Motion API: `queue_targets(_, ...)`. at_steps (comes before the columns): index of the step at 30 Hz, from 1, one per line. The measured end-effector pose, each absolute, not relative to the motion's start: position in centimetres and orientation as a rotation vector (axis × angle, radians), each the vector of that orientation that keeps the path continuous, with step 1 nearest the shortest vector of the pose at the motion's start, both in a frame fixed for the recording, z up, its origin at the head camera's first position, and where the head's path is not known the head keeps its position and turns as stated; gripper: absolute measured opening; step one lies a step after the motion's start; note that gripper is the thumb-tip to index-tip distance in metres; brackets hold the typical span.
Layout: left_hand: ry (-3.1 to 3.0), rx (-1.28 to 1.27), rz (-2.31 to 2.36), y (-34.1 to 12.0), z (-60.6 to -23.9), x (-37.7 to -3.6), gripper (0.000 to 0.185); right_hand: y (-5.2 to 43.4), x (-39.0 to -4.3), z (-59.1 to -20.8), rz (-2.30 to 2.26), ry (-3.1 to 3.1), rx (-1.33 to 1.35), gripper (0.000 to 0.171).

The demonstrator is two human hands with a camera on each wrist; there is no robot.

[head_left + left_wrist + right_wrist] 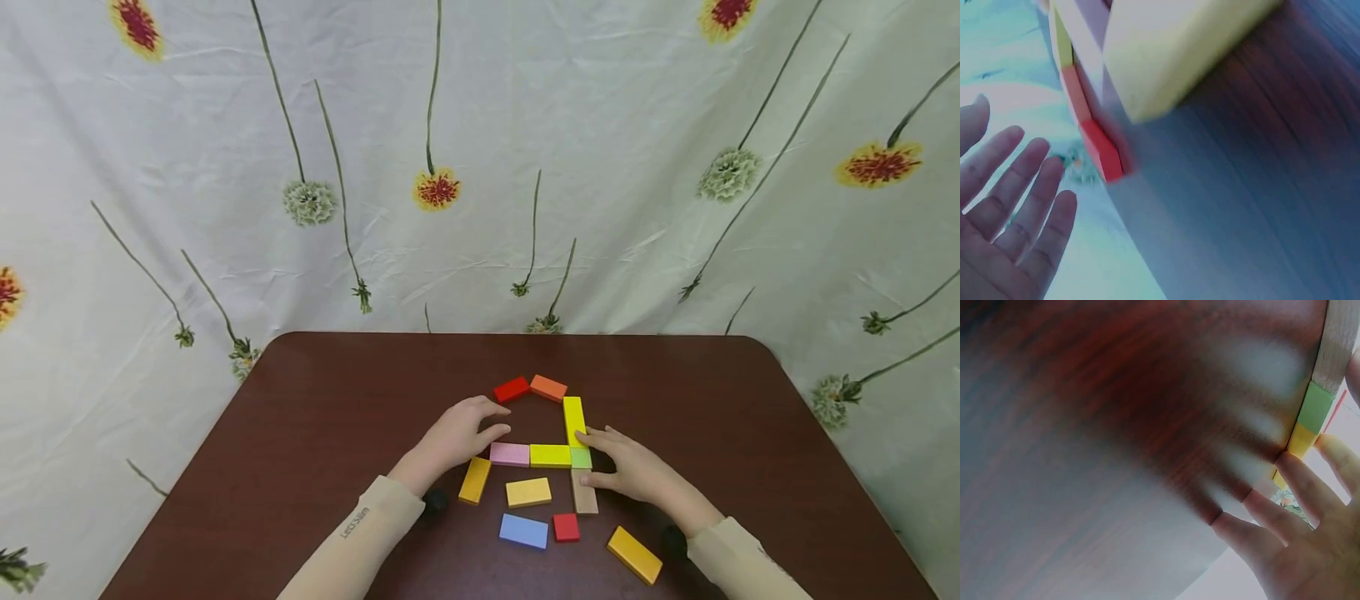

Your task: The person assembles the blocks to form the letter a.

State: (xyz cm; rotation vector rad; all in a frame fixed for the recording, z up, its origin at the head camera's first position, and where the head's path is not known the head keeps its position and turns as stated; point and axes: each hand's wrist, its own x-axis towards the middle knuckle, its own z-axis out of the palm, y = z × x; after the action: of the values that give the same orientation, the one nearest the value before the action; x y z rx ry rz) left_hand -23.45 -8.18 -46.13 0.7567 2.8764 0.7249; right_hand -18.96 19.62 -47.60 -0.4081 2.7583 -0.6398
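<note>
Currently left hand (457, 437) rests relaxed at 9 o'clock of the pink block (510, 454), grasping nothing. Right hand (626, 465), fingers straight, touches the green block (581, 457) at mid-table. Best nudge flat, keeping edges flush. Blocks look like smooth painted wood, rectangular; table (315, 417) glossy brown.

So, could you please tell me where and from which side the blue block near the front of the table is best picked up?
Probably by its two long edges, coming from above. The blue block lies flat on the table, so only its sides offer a hold. The red cube sits close to its right end, while both long edges look free. Both hands are busy farther back.
</note>
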Motion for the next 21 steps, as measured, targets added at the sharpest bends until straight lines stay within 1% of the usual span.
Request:
queue_targets(4,2.888,0.707,0.716,-10.3,-46.1,-22.6,0.030,19.5,-18.9,-47.7,-0.639,2.751,-0.397,0.068)
queue_targets(7,2.845,0.698,0.690,-11.5,-46.6,-21.7,0.032,19.4,-18.9,-47.7,-0.635,2.747,-0.394,0.068)
queue_targets(15,2.715,0.778,0.663,-13.0,-47.8,-19.9,0.055,19.5,-18.8,-47.5,-0.636,2.750,-0.396,0.068)
queue_targets(21,2.724,0.784,0.641,-12.8,-48.0,-19.6,0.057,19.6,-18.9,-47.7,-0.627,2.766,-0.403,0.068)
